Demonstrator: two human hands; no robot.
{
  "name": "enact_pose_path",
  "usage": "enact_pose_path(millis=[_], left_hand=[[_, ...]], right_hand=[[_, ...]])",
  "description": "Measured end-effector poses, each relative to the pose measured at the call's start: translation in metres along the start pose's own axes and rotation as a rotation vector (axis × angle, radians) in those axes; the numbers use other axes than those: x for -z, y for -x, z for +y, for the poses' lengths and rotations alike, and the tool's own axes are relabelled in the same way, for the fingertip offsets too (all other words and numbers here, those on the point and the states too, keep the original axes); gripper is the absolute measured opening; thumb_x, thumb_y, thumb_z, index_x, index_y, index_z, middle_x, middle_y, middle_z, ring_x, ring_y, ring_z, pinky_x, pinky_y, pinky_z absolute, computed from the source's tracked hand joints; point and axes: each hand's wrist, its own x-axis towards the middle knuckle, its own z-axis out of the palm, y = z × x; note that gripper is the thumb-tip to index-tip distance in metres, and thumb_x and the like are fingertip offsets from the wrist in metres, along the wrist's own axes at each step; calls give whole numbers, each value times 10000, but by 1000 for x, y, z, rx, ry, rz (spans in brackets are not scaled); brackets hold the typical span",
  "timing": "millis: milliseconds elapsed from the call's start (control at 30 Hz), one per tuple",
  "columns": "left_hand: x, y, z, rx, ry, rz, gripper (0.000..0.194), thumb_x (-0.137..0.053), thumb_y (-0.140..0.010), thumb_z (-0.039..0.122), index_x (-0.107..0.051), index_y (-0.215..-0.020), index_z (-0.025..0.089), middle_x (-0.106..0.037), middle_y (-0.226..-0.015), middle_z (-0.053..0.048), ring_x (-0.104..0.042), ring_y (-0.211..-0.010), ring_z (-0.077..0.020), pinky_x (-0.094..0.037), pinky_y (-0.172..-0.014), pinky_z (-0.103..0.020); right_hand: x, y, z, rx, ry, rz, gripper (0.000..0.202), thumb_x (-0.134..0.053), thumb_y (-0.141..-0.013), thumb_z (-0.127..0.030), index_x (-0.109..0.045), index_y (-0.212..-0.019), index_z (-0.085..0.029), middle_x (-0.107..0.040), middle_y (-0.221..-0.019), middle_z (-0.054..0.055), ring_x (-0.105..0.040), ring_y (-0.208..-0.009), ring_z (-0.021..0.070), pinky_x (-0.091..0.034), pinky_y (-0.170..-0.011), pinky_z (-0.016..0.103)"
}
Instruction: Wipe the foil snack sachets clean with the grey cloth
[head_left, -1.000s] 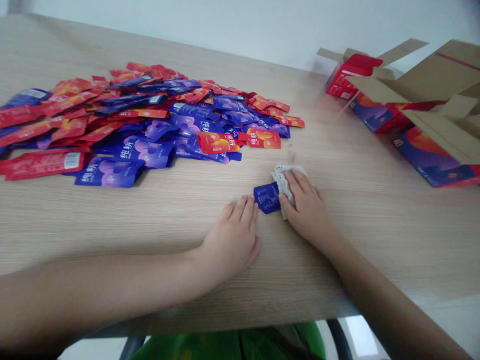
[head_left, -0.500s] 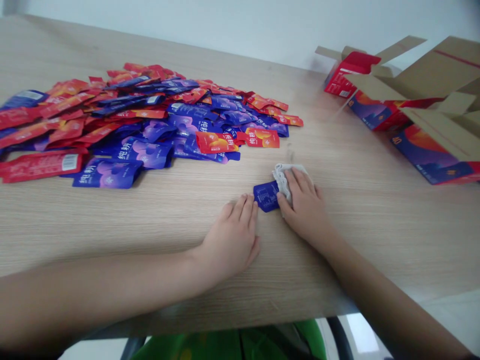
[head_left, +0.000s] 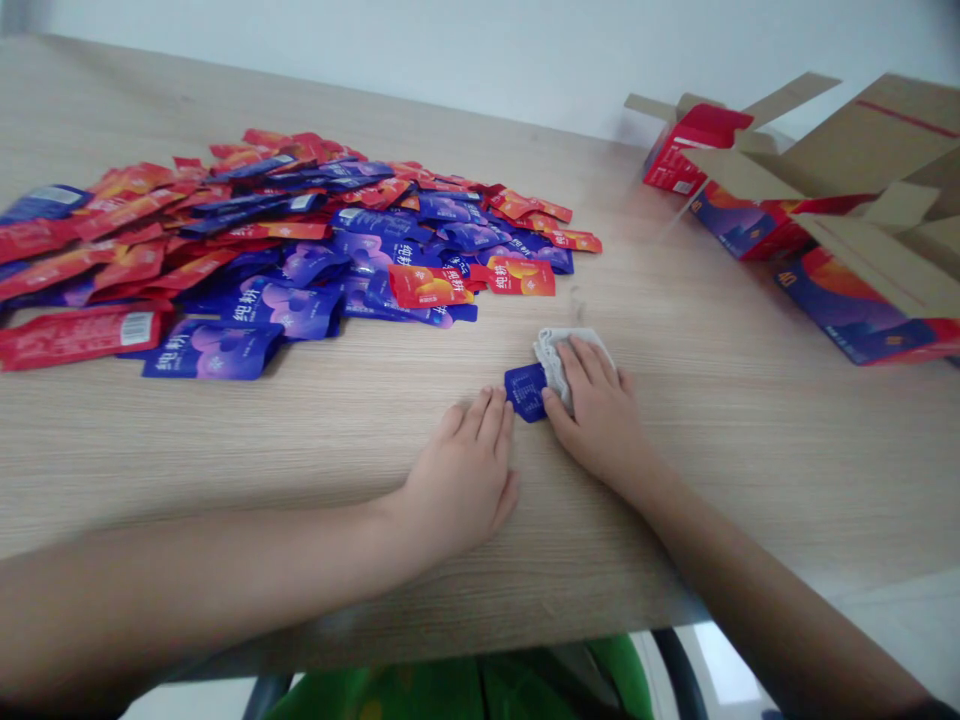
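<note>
A blue pouch [head_left: 525, 391] lies flat on the table with its printed text side up. My left hand [head_left: 469, 465] rests palm down, its outstretched fingertips at the pouch's left edge. Over the pouch's right part, my right hand [head_left: 596, 410] presses a folded light grey cloth [head_left: 553, 352], which hides that part. The right fingers lie across the cloth, with the thumb at its lower left edge on the pouch.
A wide heap of red and blue pouches [head_left: 300, 230] covers the back left of the table [head_left: 337, 440]. At the back right stand several open cartons [head_left: 847, 310] with raised flaps. A wall rises behind the table.
My right hand and the cloth have slid slightly left over the blue pouch, so less of it shows. My left hand stays at the pouch's edge.
</note>
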Motion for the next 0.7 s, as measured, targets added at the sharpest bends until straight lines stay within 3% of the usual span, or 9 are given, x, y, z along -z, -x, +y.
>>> enact_pose_path(millis=[133,267,567,700], left_hand=[[0,1,0,8,12,-14,635,-353,-939,355,-399,-1426,-49,-374,-1488,-278,-381,-1376,-383,-365,-1065,-491],[0,1,-1,4,15,-15,636,-348,-941,355,-393,-1429,-50,-363,-1495,-277,-375,-1380,-384,-365,-1069,-490],[3,2,3,28,-34,-43,638,-360,-956,368,-400,-1421,-67,-370,-1485,-285,-368,-1384,-393,-376,-1077,-472],[4,3,3,13,-33,-31,625,-348,-962,360,-411,-1415,-66,-384,-1478,-282,-389,-1374,-388,-386,-1072,-470]], right_hand=[[3,-3,-6,97,-19,-25,556,-392,-933,-414,-410,-1433,-171,-421,-1510,118,-365,-1376,294,-313,-1060,528],[4,-9,1,57,-36,-14,539,-416,-928,-403,-438,-1410,-162,-444,-1488,127,-397,-1354,279,-345,-1046,477],[9,19,-13,98,29,-46,591,-381,-939,-416,-364,-1452,-123,-396,-1516,156,-331,-1387,311,-318,-1039,524],[10,14,-7,71,-20,-63,554,-378,-938,-407,-403,-1429,-152,-428,-1490,153,-377,-1360,307,-328,-1038,514]])
